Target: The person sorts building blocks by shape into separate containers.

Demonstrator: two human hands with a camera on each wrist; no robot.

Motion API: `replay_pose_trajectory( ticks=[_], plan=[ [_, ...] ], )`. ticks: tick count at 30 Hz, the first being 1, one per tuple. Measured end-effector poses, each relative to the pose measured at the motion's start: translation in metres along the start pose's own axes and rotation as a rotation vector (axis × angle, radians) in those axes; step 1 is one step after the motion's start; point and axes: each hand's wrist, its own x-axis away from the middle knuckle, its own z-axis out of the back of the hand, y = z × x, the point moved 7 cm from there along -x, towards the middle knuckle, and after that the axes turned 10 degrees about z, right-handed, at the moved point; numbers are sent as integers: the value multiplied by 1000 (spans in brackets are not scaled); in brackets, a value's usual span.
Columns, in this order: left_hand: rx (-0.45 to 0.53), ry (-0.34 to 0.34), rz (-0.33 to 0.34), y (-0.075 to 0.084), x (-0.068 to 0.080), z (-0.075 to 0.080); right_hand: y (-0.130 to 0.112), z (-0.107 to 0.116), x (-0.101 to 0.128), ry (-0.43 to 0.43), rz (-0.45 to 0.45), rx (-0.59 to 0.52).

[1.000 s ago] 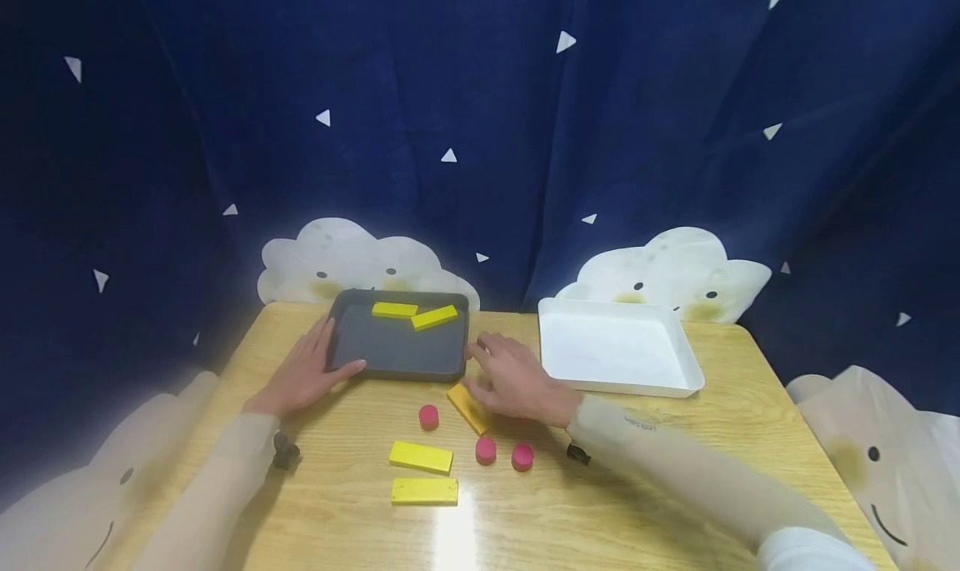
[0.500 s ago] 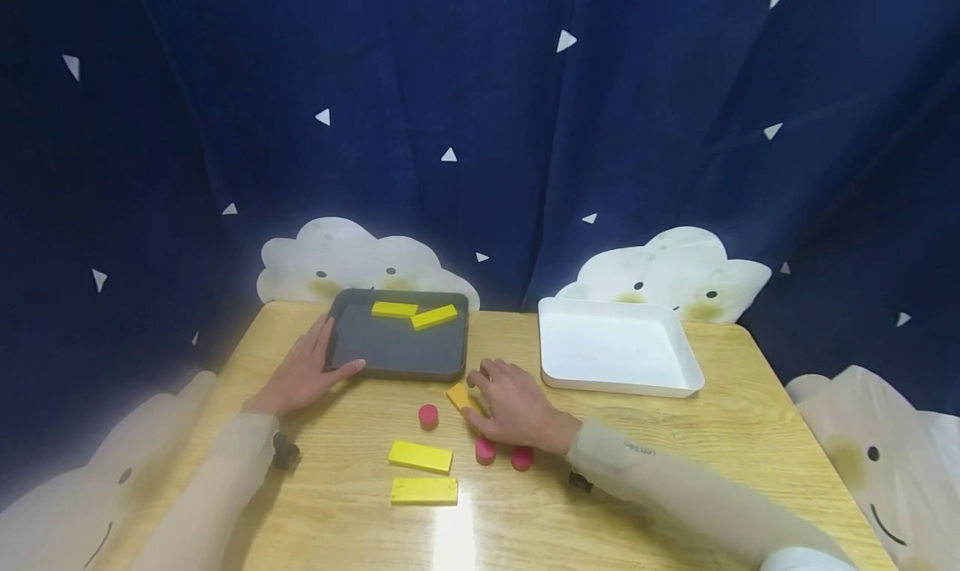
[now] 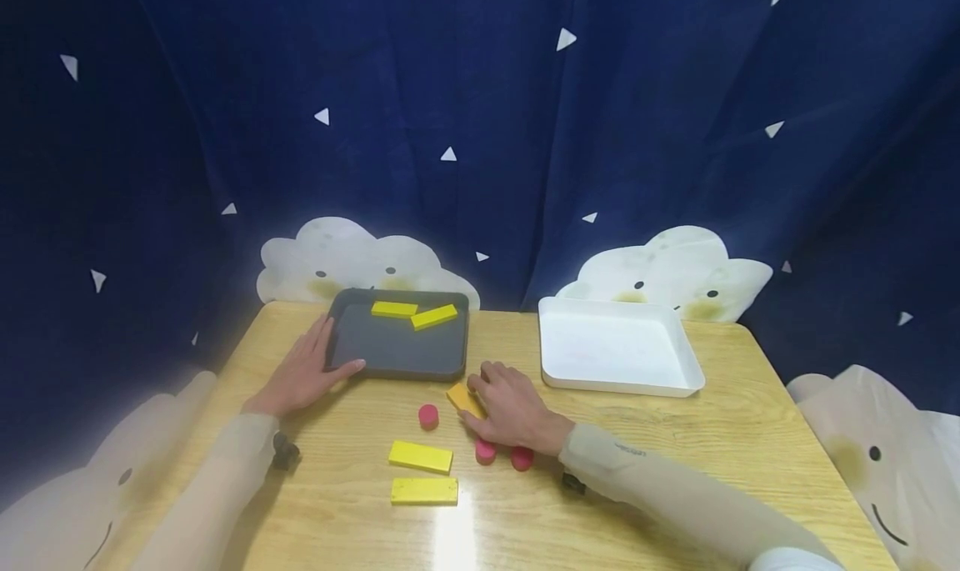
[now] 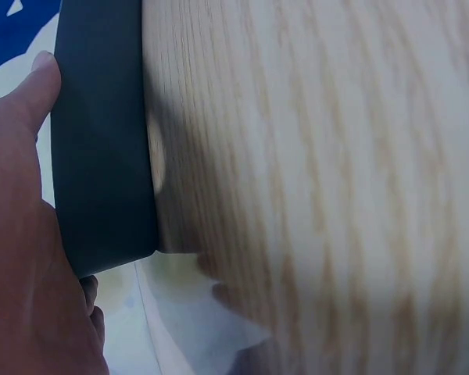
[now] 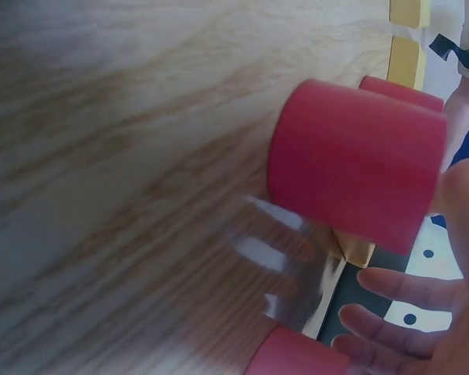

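Two hands are resting on the bench [image 3: 675, 438]: your left hand [image 3: 300, 375] is lying flat with straight fingers against the near left corner of the dark tray [image 3: 397, 346], thumb touching its front rim. Your right hand [image 3: 510, 408] is covering an orange block [image 3: 459, 398] just in front of that tray, fingers loosely spread over it; red cylinders [image 3: 484, 452] are sitting just beside your wrist.

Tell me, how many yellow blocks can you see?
5: two in the dark tray, two on the table's near side, one under the right hand. More may be hidden.
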Motion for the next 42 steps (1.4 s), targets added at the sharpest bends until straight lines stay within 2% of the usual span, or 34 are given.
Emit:
replay_pose_trajectory(
  ticks=[8,18,42],
  plan=[
    [1,-2,7,-1,-1,0,1,-5,-2,-33,-19,13],
    [-3,15,-9,2,1,1,4,-6,-1,-33,-36,-34],
    [-23,15,-14,-1,0,-1,3,-2,0,-13,17,-165]
  ],
)
